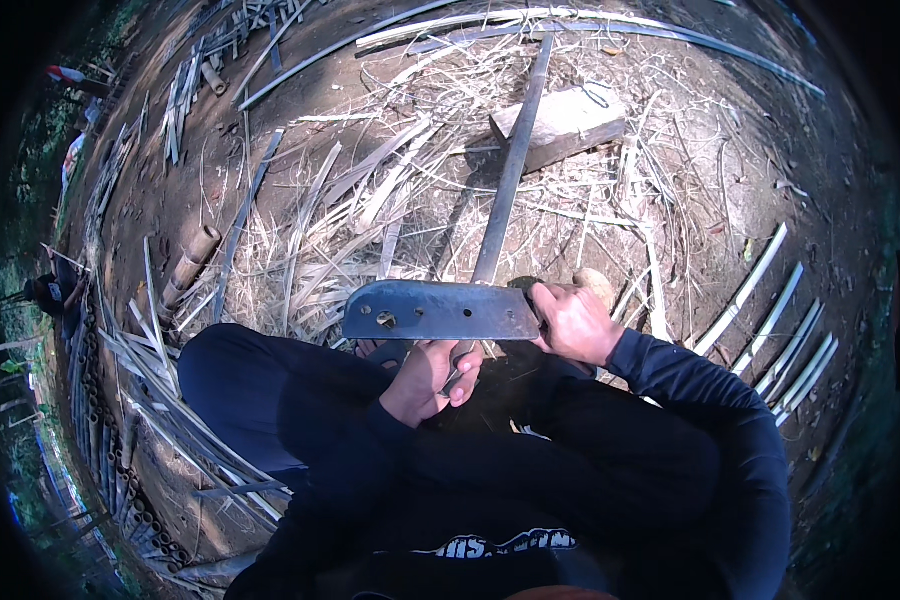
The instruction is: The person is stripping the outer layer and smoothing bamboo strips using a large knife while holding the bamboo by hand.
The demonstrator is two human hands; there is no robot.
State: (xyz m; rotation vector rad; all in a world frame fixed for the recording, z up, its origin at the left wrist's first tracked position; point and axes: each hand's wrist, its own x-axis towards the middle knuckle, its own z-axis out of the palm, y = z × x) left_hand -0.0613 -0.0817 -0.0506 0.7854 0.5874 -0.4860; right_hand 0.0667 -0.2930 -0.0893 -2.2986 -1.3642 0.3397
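A broad, dark machete (435, 312) with several round holes lies crosswise in front of me. My right hand (576, 322) is closed round its grip; a pale rounded end shows just beyond the fingers. A long, dark bamboo strip (515, 170) runs away from me and passes beneath the blade. Below the blade, my left hand (435, 382) has its fingers curled round the strip's near end, which the blade and fingers partly hide. Whether the cutting edge touches the strip, I cannot tell.
Beyond my knees sits a squared wooden block (570, 125) among pale shavings (370, 200). Split strips (785, 330) lie on the ground at right. At left are a short bamboo piece (190, 262) and more strips (185, 420). Long strips (610, 25) cross the far side.
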